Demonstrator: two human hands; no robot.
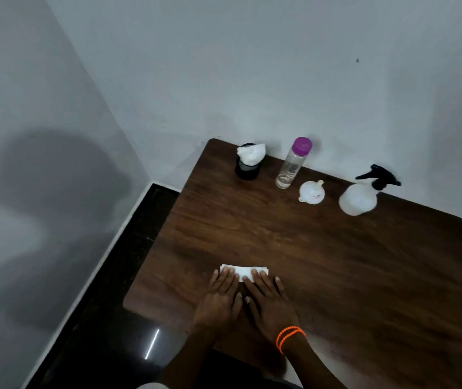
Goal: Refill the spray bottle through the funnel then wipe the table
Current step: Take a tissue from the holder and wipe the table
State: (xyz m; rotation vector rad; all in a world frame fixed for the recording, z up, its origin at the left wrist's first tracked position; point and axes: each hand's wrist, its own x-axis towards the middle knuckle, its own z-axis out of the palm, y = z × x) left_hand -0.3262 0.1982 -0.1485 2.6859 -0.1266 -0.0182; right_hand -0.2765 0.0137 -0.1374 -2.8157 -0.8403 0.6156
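A folded white tissue (243,271) lies flat on the dark wooden table (336,262) near its front edge. My left hand (221,299) and my right hand (269,301) rest side by side with flat fingers pressing on the tissue's near edge. At the back stands a white spray bottle (360,196) with a black trigger head. To its left a white funnel (311,192) lies on the table. A clear water bottle (293,164) with a purple cap stands left of the funnel, almost empty.
A black holder (248,167) stuffed with white tissues stands at the table's back left corner. Grey walls close in behind and on the left. A black glossy floor strip (128,276) runs along the table's left side.
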